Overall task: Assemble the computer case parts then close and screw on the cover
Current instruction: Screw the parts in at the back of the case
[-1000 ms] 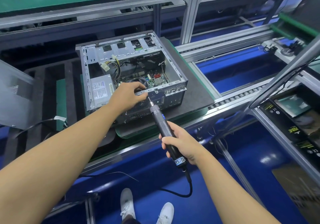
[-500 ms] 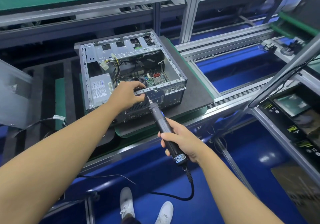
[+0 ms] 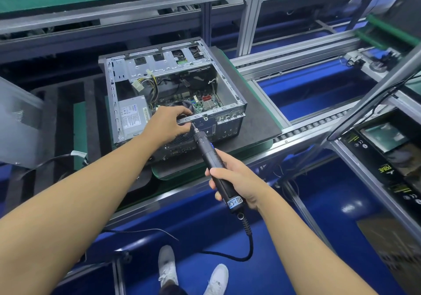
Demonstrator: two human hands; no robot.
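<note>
Since a second ago your right hand point(image 3: 237, 183) has edged the screwdriver point(image 3: 211, 160) slightly up toward the case, and your left hand point(image 3: 167, 127) has stayed where it was. Your left fingers curl over the metal bar point(image 3: 198, 118) along the near top edge of the case, with the thumb pinching it from below. Your right hand is wrapped round the black screwdriver's handle. Its tip points up and to the left and meets the bar just beside your left fingertips. You cannot see whether a screw sits on the tip. Its cord point(image 3: 250, 246) loops down below your wrist.

The computer case point(image 3: 225, 128) lies open-side up on a dark mat point(image 3: 257, 116), which rests on the conveyor line point(image 3: 307, 130). Inside the case, a grey power supply point(image 3: 132, 118) fills the left corner nearest you. A bundle of yellow and black wires point(image 3: 150, 85) runs from it toward the far side. The green circuit board point(image 3: 205, 104) lies on the floor at the right. Perforated drive bays point(image 3: 164, 64) span the far end. A grey metal panel point(image 3: 18, 121) stands well apart to the left. Your white shoes point(image 3: 167, 265) show on the blue floor below.
</note>
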